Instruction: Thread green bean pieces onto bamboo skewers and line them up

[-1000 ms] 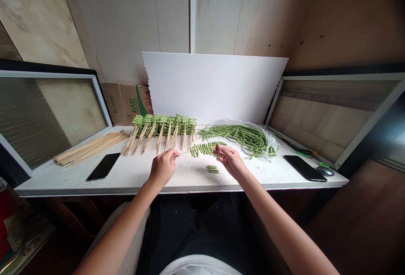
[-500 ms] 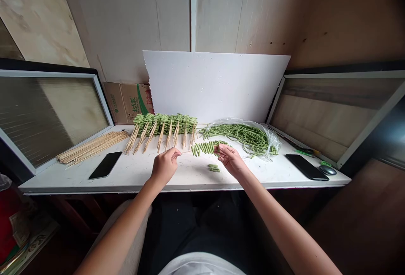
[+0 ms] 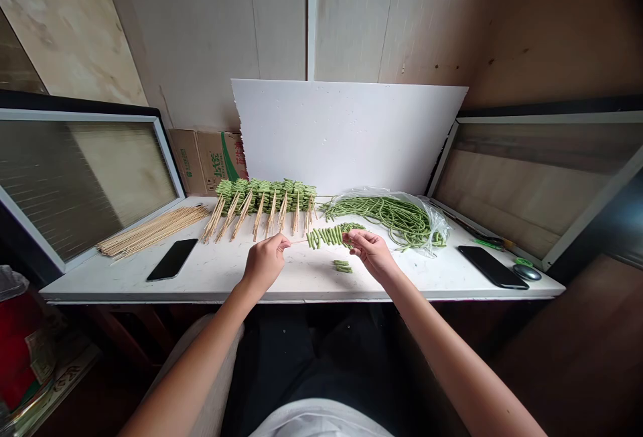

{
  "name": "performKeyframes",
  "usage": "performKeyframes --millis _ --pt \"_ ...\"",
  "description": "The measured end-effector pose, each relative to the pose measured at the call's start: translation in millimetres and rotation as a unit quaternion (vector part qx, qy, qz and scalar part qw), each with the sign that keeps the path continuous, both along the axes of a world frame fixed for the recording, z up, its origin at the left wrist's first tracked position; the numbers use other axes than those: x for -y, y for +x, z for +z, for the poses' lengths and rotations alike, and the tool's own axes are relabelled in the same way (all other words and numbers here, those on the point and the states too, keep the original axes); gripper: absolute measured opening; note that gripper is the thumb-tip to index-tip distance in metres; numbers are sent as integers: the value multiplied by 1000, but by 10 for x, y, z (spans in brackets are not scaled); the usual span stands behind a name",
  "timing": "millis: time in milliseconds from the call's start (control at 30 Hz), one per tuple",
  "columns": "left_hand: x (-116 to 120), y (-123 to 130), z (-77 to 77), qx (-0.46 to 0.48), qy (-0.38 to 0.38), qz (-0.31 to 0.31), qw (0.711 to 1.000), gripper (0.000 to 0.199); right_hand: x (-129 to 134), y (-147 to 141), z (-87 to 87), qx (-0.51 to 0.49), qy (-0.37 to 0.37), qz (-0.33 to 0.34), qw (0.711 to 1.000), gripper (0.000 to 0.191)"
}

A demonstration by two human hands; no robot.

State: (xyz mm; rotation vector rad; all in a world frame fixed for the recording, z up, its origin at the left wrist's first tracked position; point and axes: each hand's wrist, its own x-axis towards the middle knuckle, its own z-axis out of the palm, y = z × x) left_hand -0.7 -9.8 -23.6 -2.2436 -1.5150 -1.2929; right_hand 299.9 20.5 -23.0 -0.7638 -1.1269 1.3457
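My left hand [image 3: 265,261] pinches the bare end of a thin wooden skewer [image 3: 298,242]. Several short pieces of green bean [image 3: 325,236] are threaded crosswise along the skewer's other half. At its right end, my right hand [image 3: 369,250] is closed with the fingertips around a bean piece at the tip, partly hidden by the fingers. Just below, a few cut bean pieces [image 3: 342,267] lie on the white table [image 3: 221,279]. Behind my right hand, more cut pieces [image 3: 354,227] show in part.
Finished bean skewers [image 3: 266,196] are stacked at the back, sticks toward me. Loose skewers [image 3: 151,230] and a phone [image 3: 172,260] lie left. Long beans [image 3: 386,214] rest in a plastic bag [image 3: 436,228] at right, near another phone [image 3: 492,267] and a mouse-shaped grey object [image 3: 527,272].
The view has shifted slightly, so everything sits a little further right. Both hands keep hold of the skewer and its beans in almost the same pose.
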Motion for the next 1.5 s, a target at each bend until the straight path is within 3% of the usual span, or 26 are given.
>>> performKeyframes --millis 433,833,1033,1167,1233,1333,1433,1500 --pt "24 3 29 -23 -11 -2 1000 26 17 24 38 88 19 -11 996 29" --pt "11 8 1 -41 0 -11 999 31 31 -4 30 83 8 1 997 27" --pt "107 -22 162 -14 17 -14 1000 28 116 -37 151 79 30 -15 996 28" --pt "103 -116 252 25 24 6 999 24 155 -24 236 114 61 19 991 42" --pt "72 -151 248 33 15 13 999 24 110 23 183 200 97 24 975 38" --pt "31 -171 216 29 2 16 999 25 -17 113 -13 362 185 -28 913 20" --pt "21 -168 199 25 -4 15 1000 25 -135 175 -225 450 232 -73 859 7" --pt "24 -161 198 24 -5 12 1000 25 -180 193 -314 486 235 -74 839 7"
